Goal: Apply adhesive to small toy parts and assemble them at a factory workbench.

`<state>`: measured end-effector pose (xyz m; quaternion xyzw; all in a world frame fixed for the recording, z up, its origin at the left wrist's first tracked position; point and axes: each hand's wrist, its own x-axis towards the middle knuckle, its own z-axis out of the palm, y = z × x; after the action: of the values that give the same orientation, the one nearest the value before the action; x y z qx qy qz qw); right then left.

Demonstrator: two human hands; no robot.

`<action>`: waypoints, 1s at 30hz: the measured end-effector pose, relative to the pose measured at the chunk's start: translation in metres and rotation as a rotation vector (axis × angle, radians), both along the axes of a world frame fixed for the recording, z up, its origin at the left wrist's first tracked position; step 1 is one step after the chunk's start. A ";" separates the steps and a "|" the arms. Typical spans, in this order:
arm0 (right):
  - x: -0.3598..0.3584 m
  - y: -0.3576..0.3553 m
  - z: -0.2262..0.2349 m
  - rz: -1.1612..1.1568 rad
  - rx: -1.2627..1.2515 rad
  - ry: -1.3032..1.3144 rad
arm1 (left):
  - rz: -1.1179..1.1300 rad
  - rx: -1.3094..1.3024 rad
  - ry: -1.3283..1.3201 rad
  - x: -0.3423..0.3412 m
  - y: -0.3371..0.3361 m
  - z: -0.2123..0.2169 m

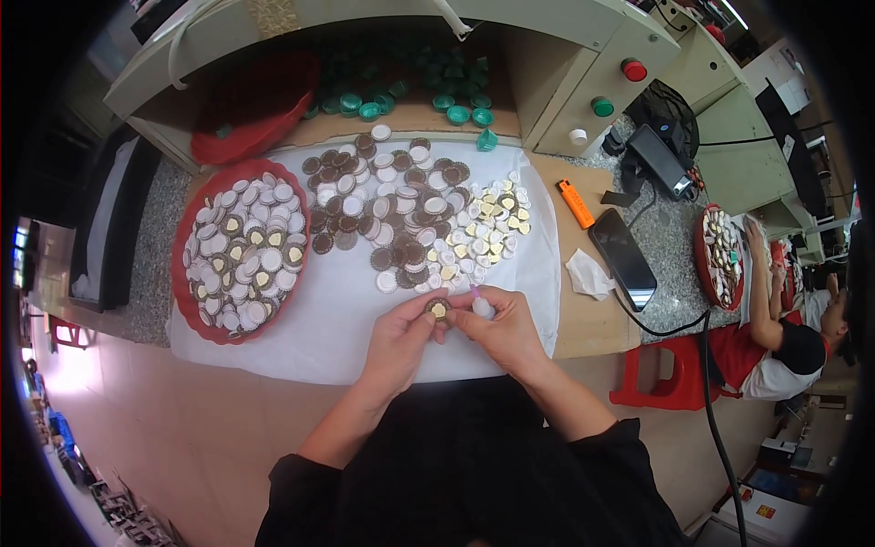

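Observation:
Close to the table's front edge, my left hand pinches a round brown scalloped disc with a small gold piece on its face. My right hand holds a small white squeeze bottle with a purplish tip, while its thumb and fingertips touch the disc's right side. Beyond my hands lies a loose pile of brown and white discs. Small gold and white pieces are scattered to its right. At left, a red scalloped basket is heaped with discs, some bearing gold pieces.
White sheeting covers the work surface. Under the machine shelf are green cups and another red basket. To the right lie an orange lighter-like tool, a phone, crumpled tissue and a cable. A co-worker sits far right.

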<state>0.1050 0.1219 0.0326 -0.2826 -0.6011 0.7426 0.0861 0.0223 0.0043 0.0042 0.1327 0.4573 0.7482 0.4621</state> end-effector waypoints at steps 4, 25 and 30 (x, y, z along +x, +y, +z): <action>0.001 -0.001 -0.004 -0.015 0.107 -0.010 | 0.023 0.006 -0.028 0.001 0.002 0.005; 0.012 0.017 -0.005 -0.046 -0.308 0.077 | 0.356 -0.599 1.612 -0.068 -0.032 0.023; 0.015 0.013 -0.003 -0.064 -0.295 0.127 | 0.354 -0.686 1.508 -0.059 -0.001 0.005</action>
<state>0.1204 0.1351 0.0299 -0.2636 -0.4697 0.8360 0.1049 -0.0364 0.0034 0.0091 0.3751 0.8588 0.3406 -0.0760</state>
